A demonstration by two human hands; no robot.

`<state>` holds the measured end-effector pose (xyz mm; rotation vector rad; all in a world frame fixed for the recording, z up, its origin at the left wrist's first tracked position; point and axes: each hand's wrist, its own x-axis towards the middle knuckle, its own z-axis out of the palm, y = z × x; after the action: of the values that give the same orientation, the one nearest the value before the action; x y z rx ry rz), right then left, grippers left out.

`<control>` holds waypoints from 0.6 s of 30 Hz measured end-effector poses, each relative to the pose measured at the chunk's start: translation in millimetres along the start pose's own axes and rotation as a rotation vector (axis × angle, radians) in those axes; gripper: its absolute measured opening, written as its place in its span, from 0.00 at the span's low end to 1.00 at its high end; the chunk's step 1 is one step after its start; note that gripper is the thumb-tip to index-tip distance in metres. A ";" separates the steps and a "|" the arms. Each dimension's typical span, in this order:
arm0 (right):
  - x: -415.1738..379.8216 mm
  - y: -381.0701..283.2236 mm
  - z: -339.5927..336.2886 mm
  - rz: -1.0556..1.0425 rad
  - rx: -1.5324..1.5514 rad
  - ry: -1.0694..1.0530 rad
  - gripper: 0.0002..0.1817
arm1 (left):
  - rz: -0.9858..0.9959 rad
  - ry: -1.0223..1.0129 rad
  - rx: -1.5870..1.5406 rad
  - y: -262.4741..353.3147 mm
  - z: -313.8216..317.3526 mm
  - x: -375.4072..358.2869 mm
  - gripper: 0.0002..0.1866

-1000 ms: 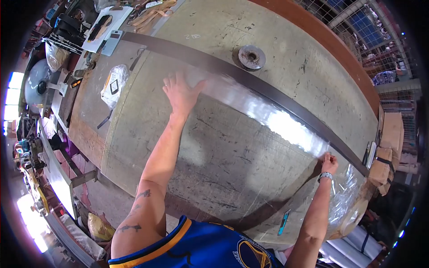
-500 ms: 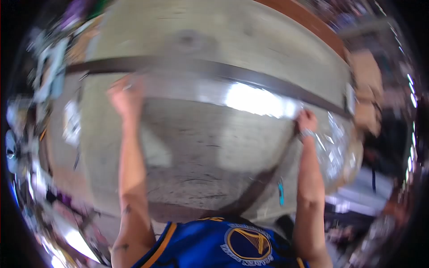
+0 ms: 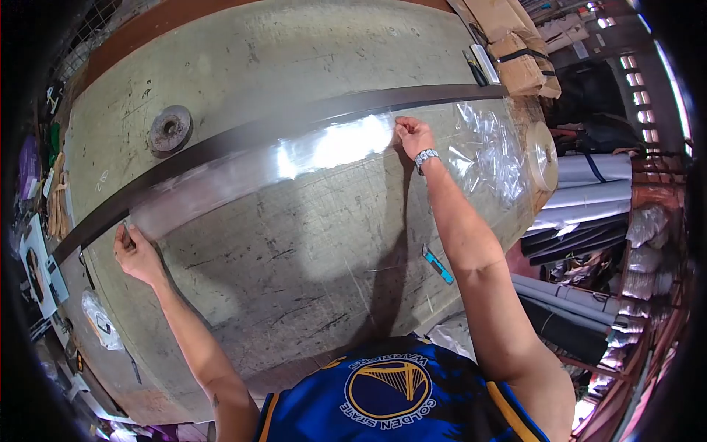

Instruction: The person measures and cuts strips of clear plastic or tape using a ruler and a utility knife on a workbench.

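Note:
A shiny clear plastic sheet [image 3: 243,177] stretches between my two hands over the worn grey-green table [image 3: 294,243]. My left hand [image 3: 132,249] pinches its left end, thumb and fingers together. At the right end, my right hand [image 3: 412,132], with a metal watch on the wrist, grips the sheet's corner. Along the sheet's far side runs a long dark strip [image 3: 294,116] across the table. Beyond that strip, toward the left, a round grey weight with a hole [image 3: 171,129] rests on the tabletop.
A teal cutter [image 3: 437,265] lies near the front right. Crumpled clear plastic [image 3: 490,151] and a tape roll [image 3: 542,156] are at the right edge. Pliers [image 3: 476,70] and brown paper packages [image 3: 519,62] sit at the back right. A small plastic bag [image 3: 101,321] is at left.
The view has turned and become sharper. In it, both hands and the sheet appear further left, my left hand lower and my right hand higher. Both hands still hold the sheet's ends.

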<state>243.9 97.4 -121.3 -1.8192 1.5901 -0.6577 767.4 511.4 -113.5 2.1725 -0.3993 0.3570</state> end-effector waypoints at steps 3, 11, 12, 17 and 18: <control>-3.4 -4.4 0.1 -0.046 0.004 -0.033 0.10 | -0.026 -0.041 -0.137 -6.7 -1.0 0.7 0.17; -25.0 5.4 -12.0 -0.071 0.127 0.025 0.13 | 0.026 -0.043 -0.126 4.7 -4.1 -0.9 0.17; -39.3 -4.1 -19.9 -0.096 0.121 0.050 0.13 | 0.060 -0.021 -0.144 -0.2 -1.6 0.5 0.18; -150.0 -42.3 -75.6 -0.186 0.046 0.100 0.16 | 0.050 -0.035 -0.285 -32.5 7.5 7.0 0.15; -177.3 -43.7 -88.7 -0.236 -0.011 0.101 0.16 | 0.045 -0.014 -0.302 -54.1 12.5 11.5 0.14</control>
<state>183.0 264.3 -23.0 -2.0296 1.4564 -0.8605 801.2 530.1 -155.0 1.8749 -0.4784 0.2870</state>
